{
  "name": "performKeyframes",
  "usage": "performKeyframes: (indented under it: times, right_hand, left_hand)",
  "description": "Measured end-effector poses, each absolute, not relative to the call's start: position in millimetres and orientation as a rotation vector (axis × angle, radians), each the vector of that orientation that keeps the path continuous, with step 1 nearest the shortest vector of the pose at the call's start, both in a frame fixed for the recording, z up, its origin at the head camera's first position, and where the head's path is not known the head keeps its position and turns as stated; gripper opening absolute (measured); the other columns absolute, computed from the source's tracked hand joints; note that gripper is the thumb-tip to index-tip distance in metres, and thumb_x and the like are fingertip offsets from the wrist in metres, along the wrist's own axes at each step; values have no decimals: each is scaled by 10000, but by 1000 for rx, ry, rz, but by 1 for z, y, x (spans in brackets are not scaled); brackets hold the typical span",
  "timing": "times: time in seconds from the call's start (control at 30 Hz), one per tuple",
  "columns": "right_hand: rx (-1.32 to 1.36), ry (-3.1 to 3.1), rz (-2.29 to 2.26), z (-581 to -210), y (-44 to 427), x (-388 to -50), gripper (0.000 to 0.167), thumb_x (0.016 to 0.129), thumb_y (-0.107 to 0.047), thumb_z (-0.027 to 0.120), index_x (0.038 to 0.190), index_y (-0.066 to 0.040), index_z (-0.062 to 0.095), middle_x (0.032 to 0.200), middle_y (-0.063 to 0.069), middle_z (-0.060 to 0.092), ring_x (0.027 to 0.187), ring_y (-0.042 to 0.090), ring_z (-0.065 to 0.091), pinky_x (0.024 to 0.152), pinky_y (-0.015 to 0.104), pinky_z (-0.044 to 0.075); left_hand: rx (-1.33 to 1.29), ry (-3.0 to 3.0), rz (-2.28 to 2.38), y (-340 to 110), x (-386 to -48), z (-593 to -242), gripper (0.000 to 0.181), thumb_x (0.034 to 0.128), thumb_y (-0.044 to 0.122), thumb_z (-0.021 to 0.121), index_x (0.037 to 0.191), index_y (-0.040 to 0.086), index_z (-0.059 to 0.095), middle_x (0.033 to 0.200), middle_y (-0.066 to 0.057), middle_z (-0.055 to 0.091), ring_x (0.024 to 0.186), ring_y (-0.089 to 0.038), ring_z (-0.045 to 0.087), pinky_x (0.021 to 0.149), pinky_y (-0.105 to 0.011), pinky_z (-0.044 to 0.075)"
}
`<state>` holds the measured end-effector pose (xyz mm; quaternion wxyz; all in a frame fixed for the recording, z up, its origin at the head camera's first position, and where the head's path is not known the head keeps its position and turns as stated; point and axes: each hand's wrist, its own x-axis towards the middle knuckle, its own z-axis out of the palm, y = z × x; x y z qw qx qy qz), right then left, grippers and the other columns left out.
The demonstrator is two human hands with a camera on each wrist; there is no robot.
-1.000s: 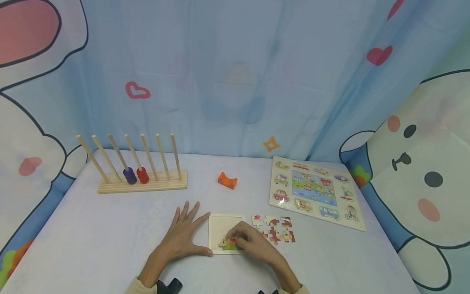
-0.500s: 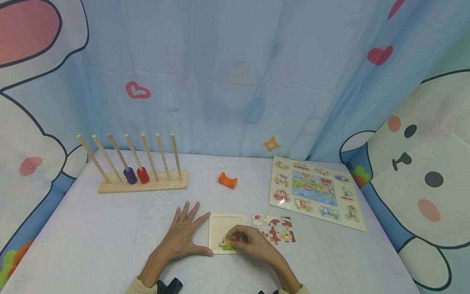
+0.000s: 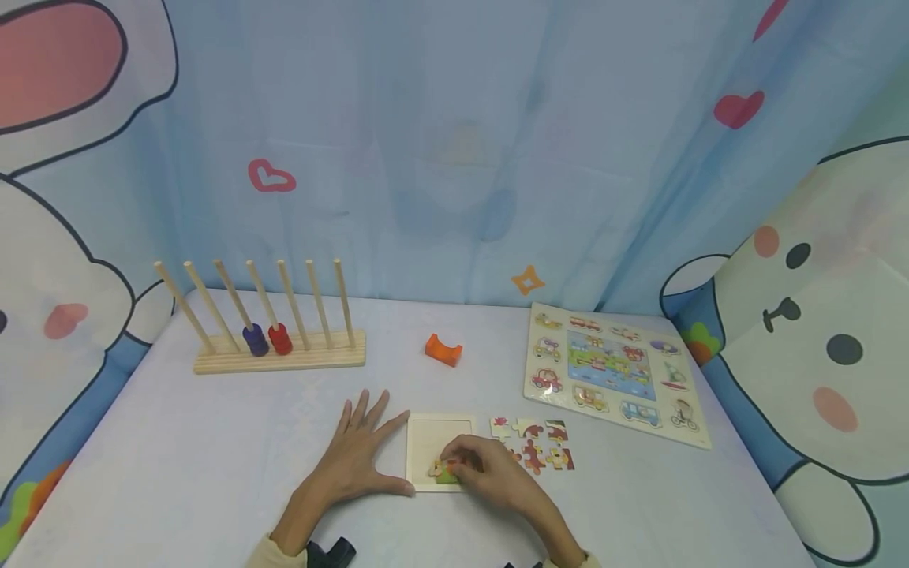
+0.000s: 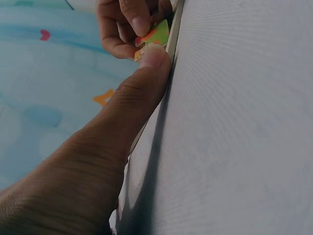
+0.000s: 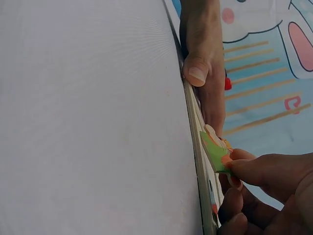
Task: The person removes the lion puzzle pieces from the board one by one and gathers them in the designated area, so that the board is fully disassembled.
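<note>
In the head view a square wooden puzzle tray (image 3: 430, 432) lies at the table's front. My right hand (image 3: 490, 472) is over its right side, pinching a green puzzle piece (image 3: 446, 476) with orange and cream parts between thumb and fingers. The right wrist view shows this puzzle piece (image 5: 213, 151) tilted against the tray. At the left, my left hand (image 3: 362, 454) lies with fingers spread, its thumb (image 4: 155, 56) at the tray's near left corner. Several loose puzzle pieces (image 3: 533, 456) lie right of the tray, some partly hidden by my right hand.
A wooden peg rack (image 3: 280, 360) with blue and red beads stands at the back left. An orange curved block (image 3: 443, 350) sits behind the tray. A picture board (image 3: 618, 367) with vehicles lies at the back right. A printed blue curtain (image 3: 440, 158) hangs behind the table.
My right hand's fingers have shifted slightly over the tray, and less of the green piece shows beneath them. The left hand keeps its place; the head view has shifted slightly.
</note>
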<state>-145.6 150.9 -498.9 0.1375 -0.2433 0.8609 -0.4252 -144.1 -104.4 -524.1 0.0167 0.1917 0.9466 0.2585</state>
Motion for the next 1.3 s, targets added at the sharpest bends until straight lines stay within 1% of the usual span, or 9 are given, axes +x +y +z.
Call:
performKeyframes:
  times: [0.2, 0.4, 0.77, 0.83, 0.9, 0.97, 1.13, 1.17, 1.3]
  right_hand:
    - [-691, 2505, -1243, -498, 154, -146, 85, 887, -105, 668, 955, -152, 689, 831, -68, 628, 710, 50, 532, 607, 208, 479]
    - [-612, 2540, -1248, -493, 168, -147, 80, 899, -172, 671, 966, -202, 701, 881, -85, 664, 700, 56, 542, 602, 222, 493]
    - [-430, 2431, -1445, -481, 238, -149, 202, 919, -213, 649, 1061, -72, 676, 1003, 107, 672, 753, 164, 627, 655, 264, 540]
    - [-397, 2446, -1425, -480, 251, -148, 225, 916, -241, 654, 1067, -76, 678, 1077, 137, 665, 807, 137, 641, 672, 251, 543]
    - [-362, 2459, -1395, -479, 261, -148, 235, 913, -258, 657, 1062, -78, 678, 1081, 156, 657, 793, 141, 638, 668, 251, 537]
    - [-343, 2485, -1344, -480, 271, -146, 239, 910, -277, 661, 1048, -83, 680, 1145, 135, 646, 901, 156, 649, 731, 253, 545]
    - [-321, 2449, -1272, -480, 284, -141, 253, 909, -282, 660, 1022, -57, 677, 1021, 81, 683, 857, 148, 635, 711, 244, 521]
    - [-329, 2428, -1269, -480, 285, -141, 254, 910, -269, 658, 1026, -44, 672, 966, 74, 683, 777, 112, 606, 667, 228, 500]
    - [-370, 2379, -1246, -486, 287, -139, 214, 911, -235, 658, 993, -38, 661, 838, 56, 647, 690, 101, 555, 621, 231, 489]
  left_hand:
    - [609, 2951, 804, -105, -144, -524, 1090, 554, 802, 690, 1459, 258, 421, 1590, -120, 185, 1463, -383, 4, 1176, -563, -32]
    - [610, 2947, 800, -105, -144, -524, 1097, 552, 808, 686, 1463, 260, 414, 1594, -112, 174, 1465, -377, -7, 1176, -559, -39]
    - [611, 2943, 797, -104, -144, -524, 1107, 551, 812, 684, 1467, 257, 407, 1593, -116, 172, 1465, -372, -18, 1176, -558, -44]
    - [608, 2944, 802, -104, -144, -524, 1105, 549, 807, 689, 1465, 255, 410, 1593, -117, 175, 1465, -374, -15, 1176, -561, -41]
    - [605, 2942, 807, -104, -144, -524, 1104, 548, 802, 696, 1463, 251, 414, 1592, -119, 177, 1465, -375, -14, 1175, -564, -39]
    - [602, 2941, 808, -104, -144, -524, 1104, 547, 799, 699, 1462, 250, 417, 1592, -118, 178, 1465, -374, -14, 1175, -564, -39]
    - [601, 2941, 796, -105, -145, -525, 1106, 548, 804, 693, 1465, 253, 412, 1593, -119, 173, 1464, -377, -19, 1174, -565, -42]
    - [601, 2940, 795, -105, -145, -525, 1105, 550, 804, 692, 1465, 253, 411, 1593, -120, 172, 1464, -377, -20, 1174, -565, -42]
    - [599, 2935, 796, -105, -145, -526, 1102, 551, 799, 696, 1466, 254, 410, 1594, -120, 167, 1464, -376, -23, 1174, -564, -41]
